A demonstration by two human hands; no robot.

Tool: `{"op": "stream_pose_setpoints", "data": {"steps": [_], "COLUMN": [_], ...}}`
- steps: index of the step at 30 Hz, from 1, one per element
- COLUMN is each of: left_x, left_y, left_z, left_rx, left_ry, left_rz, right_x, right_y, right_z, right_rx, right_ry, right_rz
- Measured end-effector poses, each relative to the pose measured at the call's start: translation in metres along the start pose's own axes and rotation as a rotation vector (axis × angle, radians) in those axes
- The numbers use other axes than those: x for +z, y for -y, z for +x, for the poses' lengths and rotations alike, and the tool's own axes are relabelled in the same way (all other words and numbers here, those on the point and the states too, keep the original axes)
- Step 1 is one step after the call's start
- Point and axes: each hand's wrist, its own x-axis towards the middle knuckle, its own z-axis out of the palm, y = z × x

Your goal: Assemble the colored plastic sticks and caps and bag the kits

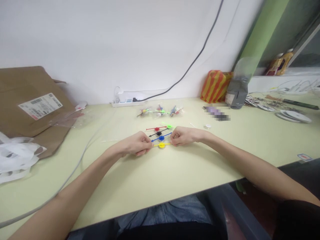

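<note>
A yellow arrow spinner [162, 145] with a round hub lies between my two hands. My left hand [138, 143] is closed, its fingertips pinching the spinner's left end. On the other end are the closed fingertips of my right hand [183, 135]. Just behind it, in a loose stack of rows, are a blue arrow spinner [161, 138], a black arrow spinner [159, 133], a red arrow spinner [157, 129] and a green arrow spinner [169, 126]. The yellow spinner's tips are hidden by my fingers.
Three clear bags of colourful spinners [161, 111] lie farther back. A brown paper package [30, 96] and white strips [17, 156] are on the left. A power strip [125, 102] runs along the wall. At right are a striped bag [215, 86] and white discs [293, 116].
</note>
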Motion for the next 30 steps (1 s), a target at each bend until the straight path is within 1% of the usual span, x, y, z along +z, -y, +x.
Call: {"op": "stream_pose_setpoints", "data": {"steps": [5, 10, 18, 22, 25, 27, 30], "left_x": [0.002, 0.003, 0.001, 0.001, -0.003, -0.005, -0.005], "left_y": [-0.003, -0.004, -0.005, -0.008, -0.012, -0.017, -0.023], "left_z": [-0.001, -0.001, -0.005, -0.005, -0.009, -0.013, -0.015], "left_rx": [-0.008, 0.015, 0.0, 0.012, 0.08, 0.161, 0.215], "left_ry": [-0.002, 0.006, -0.028, -0.02, -0.052, -0.112, -0.18], "left_rz": [0.008, 0.015, -0.052, -0.078, -0.138, -0.234, -0.37], "right_x": [0.0, -0.002, -0.004, -0.006, -0.011, -0.015, -0.018], "right_y": [-0.003, -0.005, -0.005, -0.003, 0.001, 0.005, 0.011], "right_z": [0.002, 0.003, -0.003, -0.009, -0.014, -0.019, -0.024], "right_rx": [-0.016, -0.027, -0.08, -0.119, -0.165, -0.229, -0.325], "right_ry": [-0.006, 0.009, 0.011, 0.022, 0.039, -0.002, -0.149], "right_rz": [-0.033, -0.067, -0.069, 0.009, 0.102, 0.197, 0.315]}}
